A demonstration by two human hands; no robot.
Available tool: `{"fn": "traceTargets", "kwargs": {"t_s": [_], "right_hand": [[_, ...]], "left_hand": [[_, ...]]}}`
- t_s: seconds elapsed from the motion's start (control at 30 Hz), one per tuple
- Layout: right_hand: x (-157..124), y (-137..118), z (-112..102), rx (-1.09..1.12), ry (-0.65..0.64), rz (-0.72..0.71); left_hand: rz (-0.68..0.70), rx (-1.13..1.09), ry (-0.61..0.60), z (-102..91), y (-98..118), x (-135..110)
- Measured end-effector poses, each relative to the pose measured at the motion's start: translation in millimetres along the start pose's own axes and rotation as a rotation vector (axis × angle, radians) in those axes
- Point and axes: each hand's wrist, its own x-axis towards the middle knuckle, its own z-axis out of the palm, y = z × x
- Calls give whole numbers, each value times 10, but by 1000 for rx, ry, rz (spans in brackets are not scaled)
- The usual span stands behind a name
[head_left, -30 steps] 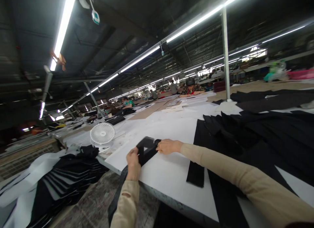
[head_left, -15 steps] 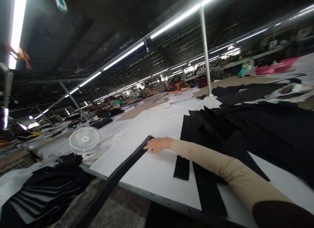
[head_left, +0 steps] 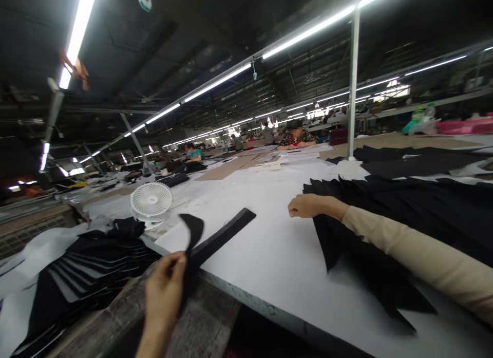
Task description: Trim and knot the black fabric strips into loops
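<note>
My left hand (head_left: 165,288) is at the table's near edge, thumb and fingers pinched on a narrow black fabric strip (head_left: 193,229) whose end curls up above the fingers. Another length of black strip (head_left: 227,234) lies flat on the white tabletop just beyond; whether the two are joined cannot be made out. Over on the right, my right hand (head_left: 306,206) is closed on the edge of a black fabric piece (head_left: 327,240). That piece hangs partly lifted and blurred, at the left end of a spread pile of black fabric (head_left: 416,204).
A white fan (head_left: 151,200) stands at the table's left edge. Below it, fanned black and white fabric layers (head_left: 96,260) are stacked. A white pole (head_left: 353,80) rises from the table. Farther back are brown sheets, a pink basket (head_left: 466,126) and several people at other tables.
My right hand has left the strip on the table and moved right to the fabric pile, lifting a piece. My left hand has come into view holding a strip. The view has shifted.
</note>
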Motion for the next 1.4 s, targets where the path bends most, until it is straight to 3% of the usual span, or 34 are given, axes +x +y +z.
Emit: {"fn": "traceTargets", "kwargs": {"t_s": [0.13,0.23,0.4,0.53,0.6,0.73,0.9,0.97,1.1,1.17,1.2,1.3,1.4], "right_hand": [[98,-299,195,493,-222,-34],[102,-383,354,741,-345,-18],[66,-314,473,652,-350,-69],[87,-247,475,584,-313,-55],[102,-219,469,544,-272,-38],[111,-183,478,536,-283,-8],[122,-151,495,518,-278,-19],[142,-116,486,499,-267,-3],[188,-39,463,453,-247,35],[198,-33,463,437,-246,35],[198,-41,465,432,-251,30],[176,-83,473,414,-279,0],[143,-84,455,372,-309,-34]], "left_hand": [[277,157,-399,609,170,-434],[461,263,-481,854,275,-647],[534,372,-496,855,242,-706],[400,265,-537,774,213,-631],[239,114,-502,735,250,-540],[0,-100,-283,781,363,-295],[-7,-89,-335,1053,383,-199],[-53,-159,-350,1077,358,-187],[-101,-491,-57,959,309,10],[-88,-467,-24,960,298,129],[-72,-351,-108,1002,296,160],[20,145,-515,1282,307,97],[108,344,-702,1621,331,-103]]}}
